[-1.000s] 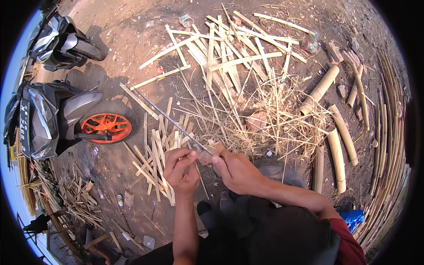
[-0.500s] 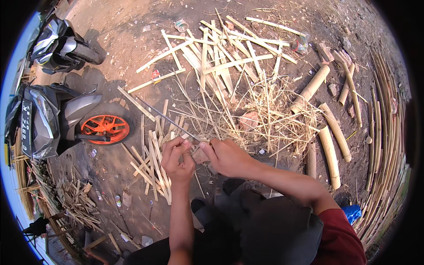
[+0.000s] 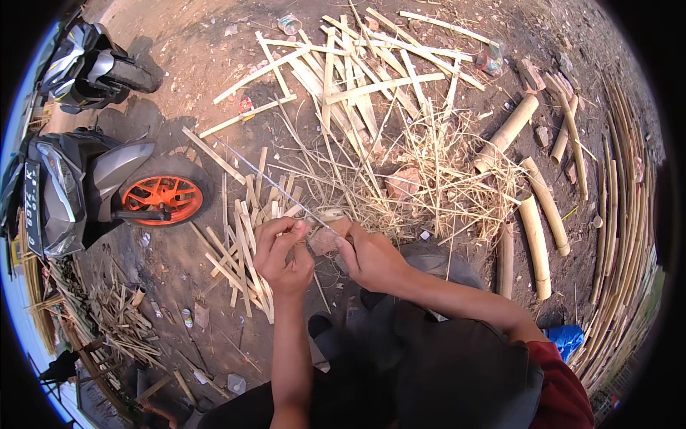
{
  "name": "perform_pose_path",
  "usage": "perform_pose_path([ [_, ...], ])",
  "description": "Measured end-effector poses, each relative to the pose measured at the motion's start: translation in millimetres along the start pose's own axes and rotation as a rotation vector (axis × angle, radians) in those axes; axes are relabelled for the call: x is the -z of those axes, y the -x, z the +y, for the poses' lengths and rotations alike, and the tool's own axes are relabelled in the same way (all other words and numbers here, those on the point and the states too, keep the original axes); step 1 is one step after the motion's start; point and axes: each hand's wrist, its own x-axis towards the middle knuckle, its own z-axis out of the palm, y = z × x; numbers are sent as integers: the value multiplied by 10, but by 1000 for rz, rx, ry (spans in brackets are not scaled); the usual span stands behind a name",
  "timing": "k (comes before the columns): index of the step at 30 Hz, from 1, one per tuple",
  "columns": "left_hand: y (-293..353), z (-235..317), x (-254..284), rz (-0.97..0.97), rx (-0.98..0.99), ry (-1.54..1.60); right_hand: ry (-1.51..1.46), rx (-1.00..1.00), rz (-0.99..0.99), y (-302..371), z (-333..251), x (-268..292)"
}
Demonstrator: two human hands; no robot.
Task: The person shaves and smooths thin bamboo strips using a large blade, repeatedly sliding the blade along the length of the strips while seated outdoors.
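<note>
My right hand [image 3: 375, 259] is closed on the near end of a long, thin, grey-white strip [image 3: 275, 184]. The strip slants away to the far left, and whether it is a blade seen on edge or a rod I cannot tell. My left hand [image 3: 286, 257] is close beside the strip's near part, fingers curled and thumb pressed in; what it pinches, if anything, is too small to make out. Below the strip, between the hands, lies a reddish-brown brick piece [image 3: 325, 241]. Short split bamboo pieces [image 3: 246, 236] lie in a pile beyond my left hand.
Long bamboo slats [image 3: 386, 93] and a heap of shavings [image 3: 450, 168] cover the ground ahead. Cut bamboo tubes [image 3: 534, 247] lie at right, near long poles [image 3: 622, 214]. Two motorbikes stand at left, the nearer with an orange wheel [image 3: 163, 200].
My right hand has shifted slightly right and down, with the strip's near end. My left hand has moved a little left. The whole view has shifted slightly.
</note>
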Motion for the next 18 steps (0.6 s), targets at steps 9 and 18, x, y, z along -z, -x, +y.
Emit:
perform_pose_path([
  [9,-137,-54,6,-26,-1,-54,486,32,-164,282,1698,-158],
  [18,68,-119,61,19,300,93,-195,-43,108,-277,-56,503],
])
